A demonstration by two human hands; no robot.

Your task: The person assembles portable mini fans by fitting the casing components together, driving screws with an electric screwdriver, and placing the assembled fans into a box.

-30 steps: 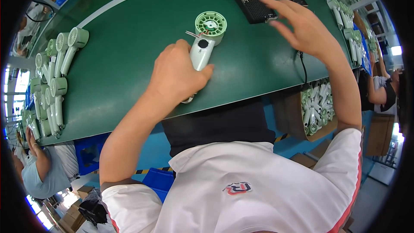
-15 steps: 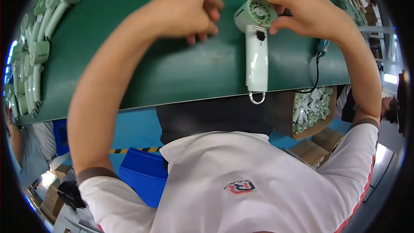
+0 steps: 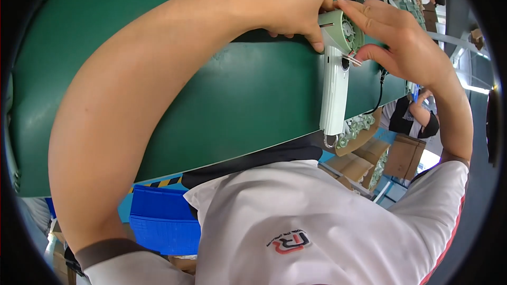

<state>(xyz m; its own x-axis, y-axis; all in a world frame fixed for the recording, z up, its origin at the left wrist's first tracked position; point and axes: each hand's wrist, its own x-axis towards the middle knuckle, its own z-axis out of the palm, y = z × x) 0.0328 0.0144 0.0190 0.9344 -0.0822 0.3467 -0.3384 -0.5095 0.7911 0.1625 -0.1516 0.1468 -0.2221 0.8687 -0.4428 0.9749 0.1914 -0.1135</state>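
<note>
1. Pale green hair-dryer body (image 3: 335,92): held above the green bench (image 3: 222,95), handle running straight down toward the person, round head uppermost.
2. Left hand (image 3: 288,0): clamped on the head's left side.
3. Right hand (image 3: 404,39): fingertips pinching at the head's face, equally near.

The left hand (image 3: 288,0) covers the rear of the pale green handheld fan (image 3: 336,82); its fingertips are hidden behind the fan's head.
</note>
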